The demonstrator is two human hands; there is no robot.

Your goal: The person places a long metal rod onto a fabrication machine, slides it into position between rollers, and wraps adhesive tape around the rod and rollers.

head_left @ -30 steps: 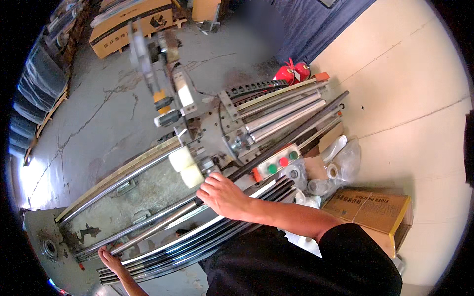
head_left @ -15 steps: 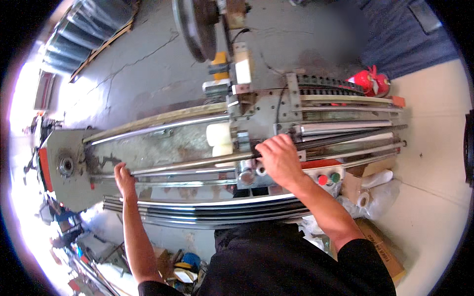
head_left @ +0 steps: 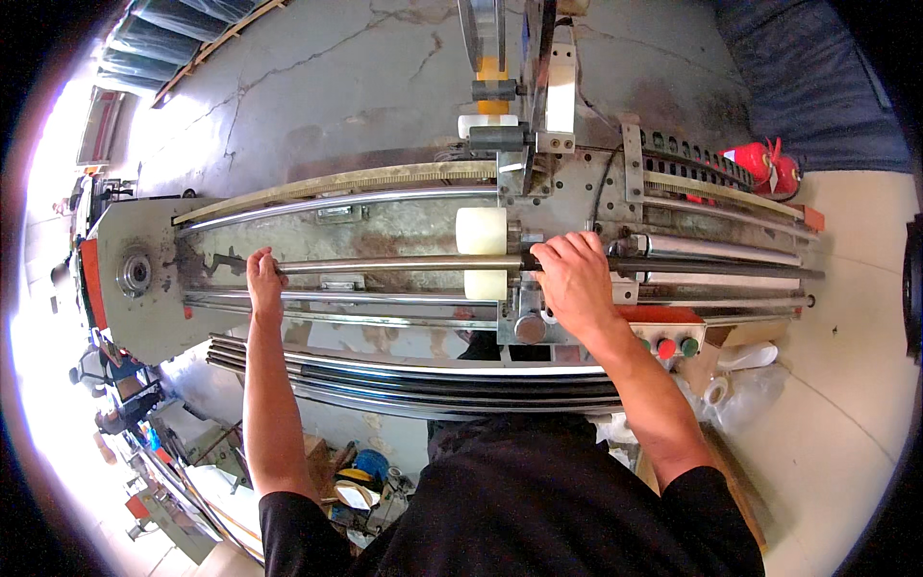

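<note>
A long metal rod (head_left: 404, 263), bare on its left part and dark on its right, lies lengthwise over the machine bed. My left hand (head_left: 266, 281) grips its left end, fingers closed round the tip. Farther right, my right hand (head_left: 577, 279) is wrapped over the rod beside the carriage plate (head_left: 567, 192). Between the hands, the rod runs along the line where two cream rollers, the far one (head_left: 481, 231) and the near one (head_left: 486, 286), face each other. Whether it touches them I cannot tell. The right palm hides part of the carriage and rod.
Several similar rods (head_left: 433, 385) lie along the machine's near side, in front of my body. The headstock with a round socket (head_left: 135, 274) stands at the left. A control box with red and green buttons (head_left: 663, 337) is right of my right forearm. Red fire extinguishers (head_left: 774, 168) stand far right.
The rod has moved from a slant across the near roller to nearly level between the two rollers, both hands still on it. The whole view has also shifted, placing the carriage farther right.
</note>
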